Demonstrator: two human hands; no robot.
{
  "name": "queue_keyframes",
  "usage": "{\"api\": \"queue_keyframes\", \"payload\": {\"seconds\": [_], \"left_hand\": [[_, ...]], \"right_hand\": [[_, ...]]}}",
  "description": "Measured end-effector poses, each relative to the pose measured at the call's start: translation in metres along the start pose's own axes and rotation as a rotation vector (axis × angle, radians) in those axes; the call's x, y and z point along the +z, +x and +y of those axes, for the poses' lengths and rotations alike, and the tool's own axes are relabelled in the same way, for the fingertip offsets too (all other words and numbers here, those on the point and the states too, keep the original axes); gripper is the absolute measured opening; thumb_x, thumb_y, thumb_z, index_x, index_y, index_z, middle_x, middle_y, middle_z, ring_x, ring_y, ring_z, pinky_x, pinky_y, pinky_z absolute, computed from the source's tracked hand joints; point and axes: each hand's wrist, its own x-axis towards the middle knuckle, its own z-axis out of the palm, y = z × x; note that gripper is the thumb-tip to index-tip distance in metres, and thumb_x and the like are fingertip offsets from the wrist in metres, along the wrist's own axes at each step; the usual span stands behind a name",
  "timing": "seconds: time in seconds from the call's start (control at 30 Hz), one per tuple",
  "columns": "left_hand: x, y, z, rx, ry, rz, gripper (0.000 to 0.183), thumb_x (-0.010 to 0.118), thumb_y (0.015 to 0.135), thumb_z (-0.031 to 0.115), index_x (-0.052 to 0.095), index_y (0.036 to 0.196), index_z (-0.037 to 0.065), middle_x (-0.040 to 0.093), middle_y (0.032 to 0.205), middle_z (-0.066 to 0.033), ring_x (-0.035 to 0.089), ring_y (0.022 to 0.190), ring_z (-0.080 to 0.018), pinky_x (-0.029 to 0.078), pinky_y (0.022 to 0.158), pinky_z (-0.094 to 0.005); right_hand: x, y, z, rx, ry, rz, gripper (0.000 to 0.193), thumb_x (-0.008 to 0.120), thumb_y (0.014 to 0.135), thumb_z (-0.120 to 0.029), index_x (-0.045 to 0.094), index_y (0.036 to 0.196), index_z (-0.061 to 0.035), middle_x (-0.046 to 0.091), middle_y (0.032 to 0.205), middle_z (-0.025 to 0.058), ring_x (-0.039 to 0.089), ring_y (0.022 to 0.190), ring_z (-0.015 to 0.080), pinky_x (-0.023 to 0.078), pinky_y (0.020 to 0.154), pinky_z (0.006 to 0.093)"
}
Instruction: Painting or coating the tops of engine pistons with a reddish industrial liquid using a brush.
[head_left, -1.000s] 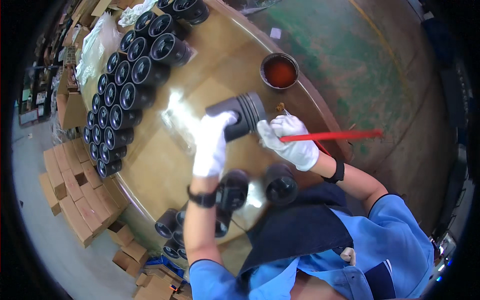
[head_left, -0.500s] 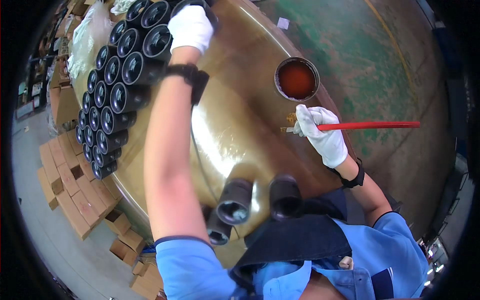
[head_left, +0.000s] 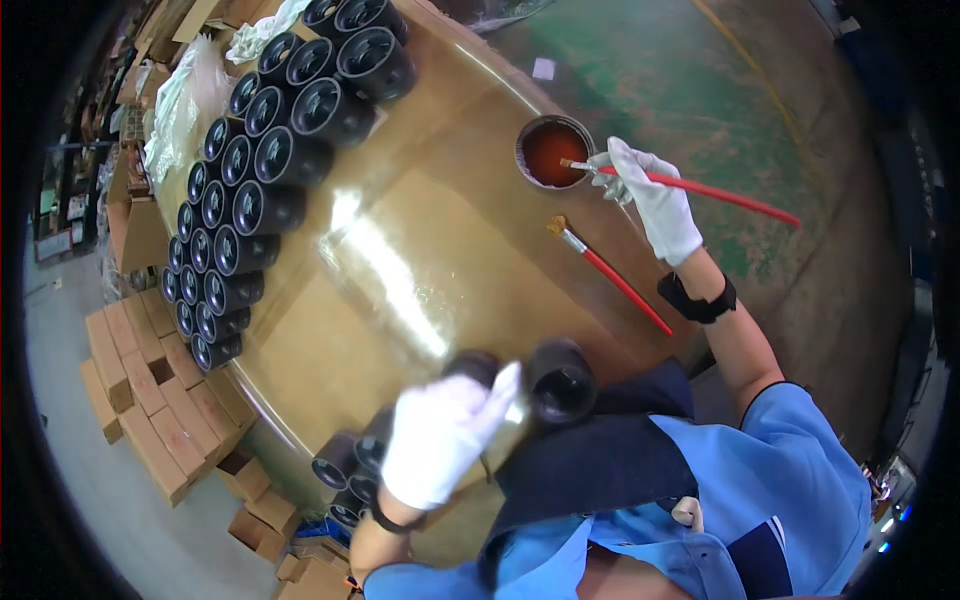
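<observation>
My right hand (head_left: 648, 205), in a white glove, is closed on a red-handled paintbrush (head_left: 735, 197). The brush's bristles are over a round can (head_left: 522, 168) of reddish-brown liquid at the table's far right edge. A second red-handled paintbrush (head_left: 625, 289) lies on the table below that hand. My left hand (head_left: 437, 440), also gloved, is blurred at the near side of the table. Its thumb points away from the palm beside a black cylinder (head_left: 470, 366), but the other fingers are smeared. Whether it touches the cylinder cannot be made out. Another black cylinder (head_left: 563, 382) stands just to the right.
Black hollow cylinders (head_left: 265, 208) stand in packed rows along the table's left side, with several more (head_left: 338, 458) near my left wrist. The brown, glossy tabletop (head_left: 480, 240) curves toward me. Cardboard boxes (head_left: 165, 410) are stacked on the floor at left.
My left hand has come back from the far rows, where a cylinder now stands, to the near cylinders. My right hand has moved its brush up to the can; the other brush now lies in plain view.
</observation>
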Motion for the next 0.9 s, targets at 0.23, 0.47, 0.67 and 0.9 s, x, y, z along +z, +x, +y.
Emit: {"api": "queue_keyframes", "payload": {"seconds": [0.23, 0.47, 0.67, 0.9], "left_hand": [[0.105, -0.079, -0.006, -0.192, 0.342, 0.055, 0.047, 0.063, 0.093, 0.049, 0.06, 0.075, 0.006, 0.053, 0.061, -0.0085, 0.06, 0.054, -0.0248, 0.045, 0.046, -0.0376], [0.078, -0.045, -0.033, -0.395, 0.129, 0.02, 0.041, 0.072, 0.089, 0.042, 0.068, 0.086, 0.002, 0.069, 0.076, -0.0129, 0.067, 0.067, -0.0275, 0.052, 0.063, -0.0372], [0.031, 0.006, -0.056, -0.393, -1.174, 0.411, 0.021, 0.072, 0.085, 0.008, 0.068, 0.105, 0.002, 0.07, 0.096, -0.0038, 0.064, 0.088, -0.013, 0.052, 0.08, -0.0306], [0.054, 0.069, -0.037, -0.47, -2.297, 0.626, 0.036, 0.056, 0.085, 0.018, 0.061, 0.119, 0.009, 0.07, 0.116, -0.009, 0.069, 0.104, -0.0256, 0.057, 0.093, -0.0415]], "right_hand": [[-0.002, 0.016, 0.021, -0.033, -0.047, -0.006, 0.039, 0.062, 0.101, -0.04, 0.076, 0.096, -0.0044, 0.07, 0.084, 0.0017, 0.06, 0.077, 0.0075, 0.048, 0.069, 0.0238], [0.0, 0.014, 0.013, -0.001, 0.08, -0.022, 0.04, 0.061, 0.101, -0.043, 0.076, 0.1, -0.0061, 0.071, 0.085, 0.0013, 0.061, 0.072, 0.0072, 0.045, 0.065, 0.0225], [0.023, -0.027, -0.018, -0.029, 0.191, -0.074, 0.043, 0.056, 0.103, -0.044, 0.074, 0.094, -0.0059, 0.074, 0.086, 0.0055, 0.063, 0.069, 0.0081, 0.046, 0.063, 0.0224], [0.069, -0.082, -0.058, -0.109, 0.229, -0.123, 0.05, 0.058, 0.102, -0.041, 0.072, 0.079, 0.0011, 0.072, 0.074, 0.0089, 0.066, 0.063, 0.0122, 0.051, 0.064, 0.0243]]}}
